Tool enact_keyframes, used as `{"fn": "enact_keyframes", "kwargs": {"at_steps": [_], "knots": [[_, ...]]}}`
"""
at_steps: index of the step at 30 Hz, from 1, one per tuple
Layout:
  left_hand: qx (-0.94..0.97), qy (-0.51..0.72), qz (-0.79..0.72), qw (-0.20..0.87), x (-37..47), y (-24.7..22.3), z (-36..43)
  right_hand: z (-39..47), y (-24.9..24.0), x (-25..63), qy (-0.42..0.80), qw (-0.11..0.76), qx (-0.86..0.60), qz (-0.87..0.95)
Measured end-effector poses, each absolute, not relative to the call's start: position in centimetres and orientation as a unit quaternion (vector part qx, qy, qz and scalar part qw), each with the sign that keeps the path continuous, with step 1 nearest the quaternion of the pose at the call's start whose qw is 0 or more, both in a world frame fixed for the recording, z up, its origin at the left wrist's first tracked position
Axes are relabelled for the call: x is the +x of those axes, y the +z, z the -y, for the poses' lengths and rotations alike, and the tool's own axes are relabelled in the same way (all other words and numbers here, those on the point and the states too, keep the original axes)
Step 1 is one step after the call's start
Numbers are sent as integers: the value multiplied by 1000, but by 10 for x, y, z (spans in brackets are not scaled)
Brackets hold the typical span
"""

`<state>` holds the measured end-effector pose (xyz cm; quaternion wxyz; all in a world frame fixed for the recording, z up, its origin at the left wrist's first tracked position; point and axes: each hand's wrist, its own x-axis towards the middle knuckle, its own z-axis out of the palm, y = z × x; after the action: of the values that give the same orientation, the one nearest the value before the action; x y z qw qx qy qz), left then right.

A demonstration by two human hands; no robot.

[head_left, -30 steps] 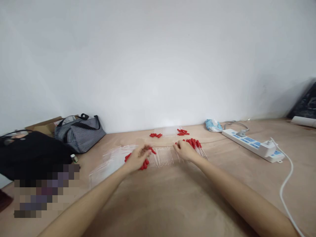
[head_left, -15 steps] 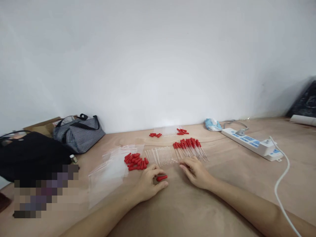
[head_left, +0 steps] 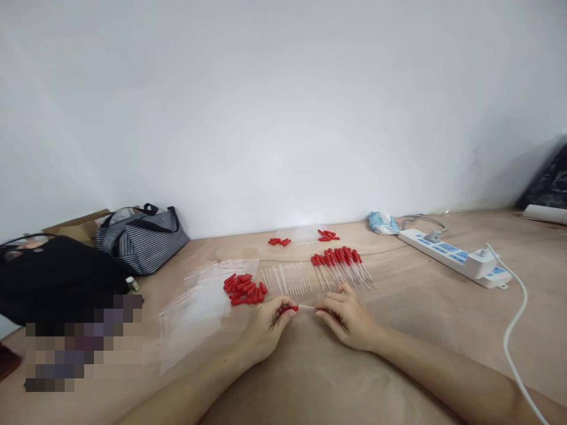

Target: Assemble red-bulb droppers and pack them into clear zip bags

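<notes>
My left hand (head_left: pixel 268 326) is closed around a red rubber dropper bulb (head_left: pixel 290 309), gripped between thumb and fingers. My right hand (head_left: pixel 349 319) pinches a thin clear dropper tube (head_left: pixel 306 307), whose other end meets the mouth of the bulb. How far the tube sits inside the bulb I cannot tell. Beside my left hand lies a heap of loose red bulbs (head_left: pixel 244 289). Bare clear tubes (head_left: pixel 287 279) form a row beyond both hands. Past my right hand, several droppers (head_left: pixel 340 265) with red bulbs on their tubes lie side by side.
Clear plastic bags (head_left: pixel 195 321) lie spread at the left, near a striped bag (head_left: pixel 142 236) and a black bag (head_left: pixel 62 283). A power strip (head_left: pixel 447 254) with a white cable (head_left: pixel 514 330) is on the right, by a blue mask (head_left: pixel 383 222). More bulbs (head_left: pixel 279 241) lie by the wall.
My left fingers have closed on the bulb, which was loosely held before. My hands have come together, and the tube in my right hand now meets the bulb.
</notes>
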<state>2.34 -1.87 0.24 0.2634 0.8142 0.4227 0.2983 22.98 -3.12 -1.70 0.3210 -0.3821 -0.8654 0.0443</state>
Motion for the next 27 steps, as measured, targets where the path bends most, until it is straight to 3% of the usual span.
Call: {"fn": "enact_keyframes", "kwargs": {"at_steps": [4,17,27], "knots": [[821,292,-399,285,22,-4,16,31,-17,229,42,309,-376,873],[861,268,-390,185,24,-1,24,33,-15,227,-21,290,-334,896],[874,260,-363,191,26,1,26,36,-16,219,8,289,-348,892]]}}
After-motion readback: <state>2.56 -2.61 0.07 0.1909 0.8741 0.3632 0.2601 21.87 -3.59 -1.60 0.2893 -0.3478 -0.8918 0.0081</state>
